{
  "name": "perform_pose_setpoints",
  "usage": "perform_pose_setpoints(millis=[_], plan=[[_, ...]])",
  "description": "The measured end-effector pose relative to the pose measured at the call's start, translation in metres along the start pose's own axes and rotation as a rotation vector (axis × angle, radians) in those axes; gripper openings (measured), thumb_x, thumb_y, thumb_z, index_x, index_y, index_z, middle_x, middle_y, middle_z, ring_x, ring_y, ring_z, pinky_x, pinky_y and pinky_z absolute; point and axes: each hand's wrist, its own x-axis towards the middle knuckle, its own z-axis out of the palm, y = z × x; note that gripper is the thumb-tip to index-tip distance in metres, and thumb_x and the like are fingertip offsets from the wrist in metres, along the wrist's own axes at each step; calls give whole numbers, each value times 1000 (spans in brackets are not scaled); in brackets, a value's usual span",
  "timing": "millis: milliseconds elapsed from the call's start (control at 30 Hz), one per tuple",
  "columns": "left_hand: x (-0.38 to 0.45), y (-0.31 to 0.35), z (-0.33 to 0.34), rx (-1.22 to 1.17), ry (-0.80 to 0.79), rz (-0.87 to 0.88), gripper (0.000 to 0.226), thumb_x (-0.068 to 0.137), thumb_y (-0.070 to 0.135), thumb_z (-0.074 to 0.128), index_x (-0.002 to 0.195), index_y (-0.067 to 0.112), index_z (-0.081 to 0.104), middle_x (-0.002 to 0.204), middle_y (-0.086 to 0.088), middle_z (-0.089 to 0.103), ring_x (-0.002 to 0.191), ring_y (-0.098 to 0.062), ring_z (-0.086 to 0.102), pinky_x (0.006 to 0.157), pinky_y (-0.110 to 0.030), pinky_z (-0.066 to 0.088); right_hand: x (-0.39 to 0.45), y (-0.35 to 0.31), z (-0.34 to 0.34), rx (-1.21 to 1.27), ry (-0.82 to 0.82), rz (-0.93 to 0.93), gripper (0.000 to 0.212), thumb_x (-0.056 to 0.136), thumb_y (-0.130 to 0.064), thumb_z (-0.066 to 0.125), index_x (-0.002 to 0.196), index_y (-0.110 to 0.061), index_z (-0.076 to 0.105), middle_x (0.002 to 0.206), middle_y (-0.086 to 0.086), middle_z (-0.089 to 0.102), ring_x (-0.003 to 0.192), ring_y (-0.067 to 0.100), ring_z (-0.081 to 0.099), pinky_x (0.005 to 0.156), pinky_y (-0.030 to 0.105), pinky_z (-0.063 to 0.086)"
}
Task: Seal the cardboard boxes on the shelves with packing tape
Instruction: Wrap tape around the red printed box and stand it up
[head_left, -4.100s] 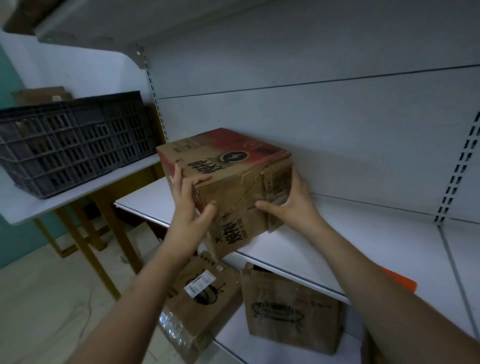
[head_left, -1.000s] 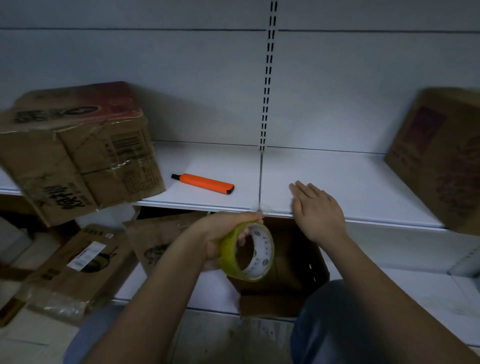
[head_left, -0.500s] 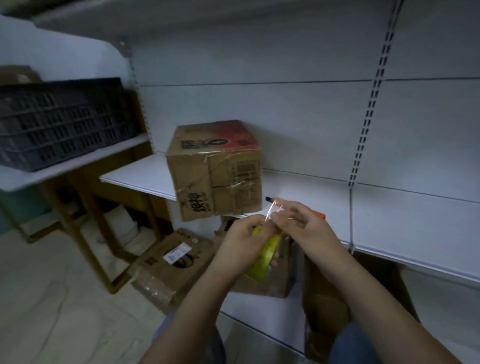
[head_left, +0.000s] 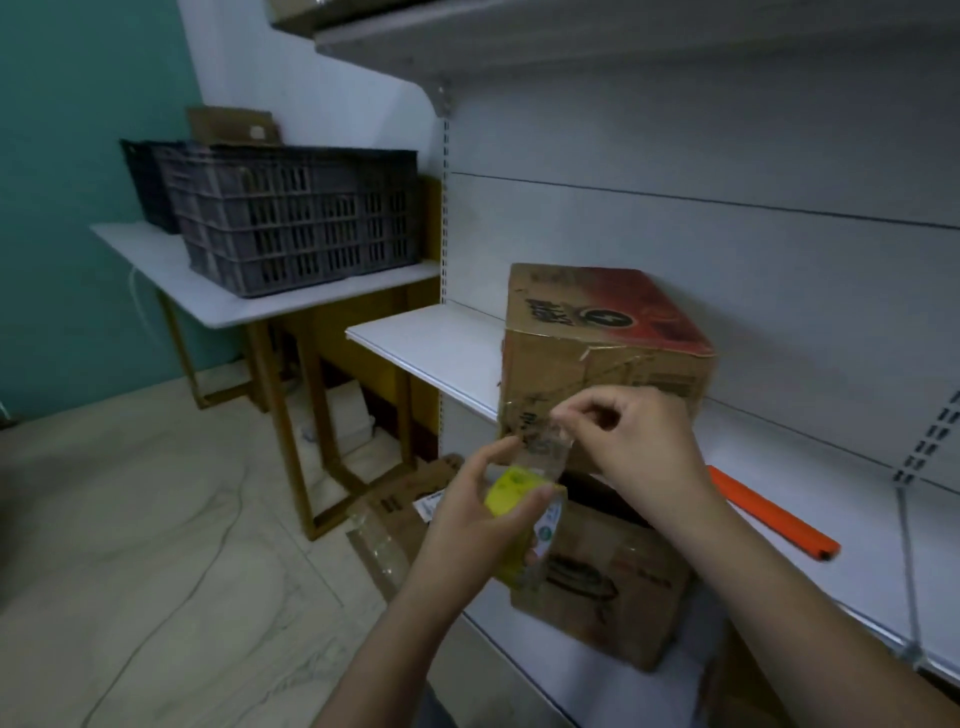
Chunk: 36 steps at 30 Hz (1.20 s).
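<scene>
A worn cardboard box (head_left: 597, 353) with a red printed top stands at the front of the white middle shelf (head_left: 426, 353), its corner over the edge. Just in front of it my left hand (head_left: 478, 514) grips a yellow roll of clear packing tape (head_left: 519, 493). My right hand (head_left: 639, 441) pinches the free end of the tape (head_left: 550, 452) and holds a short clear strip stretched up from the roll, close to the box's front face. A second cardboard box (head_left: 608, 587) sits on the lower shelf, partly hidden behind my hands.
An orange box cutter (head_left: 769, 514) lies on the middle shelf to the right. A flattened cardboard box (head_left: 395, 525) lies on the floor below. At the left, a dark plastic crate (head_left: 296, 218) stands on a white-topped table (head_left: 171, 275) with wooden legs.
The view has swung left and nearer the box. My right hand has pulled the tape end up, away from the roll, so a short strip now spans between my hands.
</scene>
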Motion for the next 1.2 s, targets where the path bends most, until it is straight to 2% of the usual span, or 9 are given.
perform_pose_setpoints(millis=[133, 267, 433, 567, 667, 767, 933, 1100, 1200], plan=[[18, -1, -15, -156, -8, 90, 46, 79, 44, 70, 124, 38, 61, 113, 6, 66, 94, -4, 69, 70, -23, 58, 35, -8, 3, -12, 39, -90, 15, 87, -26, 73, 73, -31, 72, 63, -22, 66, 62, -1, 60, 58, 11, 41], [45, 3, -38, -104, -4, 198, 51, 77, 41, 73, 126, 35, 60, 114, 10, 65, 100, -6, 67, 71, -25, 59, 61, -10, 3, -17, 36, -152, 4, 82, -29, 77, 80, -32, 75, 69, -17, 68, 70, 2, 63, 62, 10, 44], [70, 23, -71, 234, -79, 363, 82, 71, 43, 84, 141, 48, 41, 111, 20, 60, 99, -10, 64, 76, -33, 59, 65, 1, -8, 37, 107, -68, 8, 79, -29, 79, 80, -35, 74, 75, -21, 69, 73, 3, 64, 65, 12, 49], [83, 49, -88, 579, -146, 480, 96, 76, 33, 84, 145, 57, 22, 106, 21, 56, 100, -2, 58, 81, -27, 55, 51, 8, -13, 162, 245, 33, 5, 80, -29, 77, 79, -32, 74, 75, -14, 72, 75, 7, 68, 69, 16, 53], [85, 66, -97, 783, -193, 532, 87, 78, 41, 79, 143, 58, 24, 126, 27, 53, 109, 5, 53, 89, -19, 52, 48, 17, -35, 183, 393, 102, 7, 84, -25, 74, 79, -29, 73, 75, -8, 72, 75, 9, 68, 75, 25, 55], [87, 69, -128, 901, -87, 509, 72, 76, 52, 71, 139, 54, 35, 125, 25, 54, 109, 1, 54, 92, -30, 53, 53, 45, -79, 171, 574, 177, 17, 87, -14, 68, 76, -28, 69, 80, -8, 72, 72, 4, 66, 85, 38, 56], [101, 74, -133, 1139, -114, 491, 74, 77, 74, 46, 146, 50, 33, 107, 8, 57, 95, -13, 56, 79, -33, 54, 42, 75, -95, 72, 599, 180, 7, 90, -20, 69, 86, -26, 69, 77, -16, 67, 69, -8, 62, 69, 4, 44], [126, 91, -125, 1257, -128, 534, 72, 84, 62, 60, 148, 51, 28, 107, 12, 49, 95, -11, 51, 79, -27, 44, 39, 96, -94, 152, 613, 226, 6, 88, -19, 70, 85, -24, 71, 78, -8, 71, 75, 8, 67, 75, 21, 51], [139, 93, -124, 1312, -168, 516, 72, 85, 64, 57, 149, 51, 26, 105, 14, 46, 94, -9, 49, 82, -27, 43, 40, 102, -89, 167, 607, 230, 6, 89, -18, 70, 85, -23, 70, 78, -7, 71, 76, 10, 67, 71, 15, 49]])
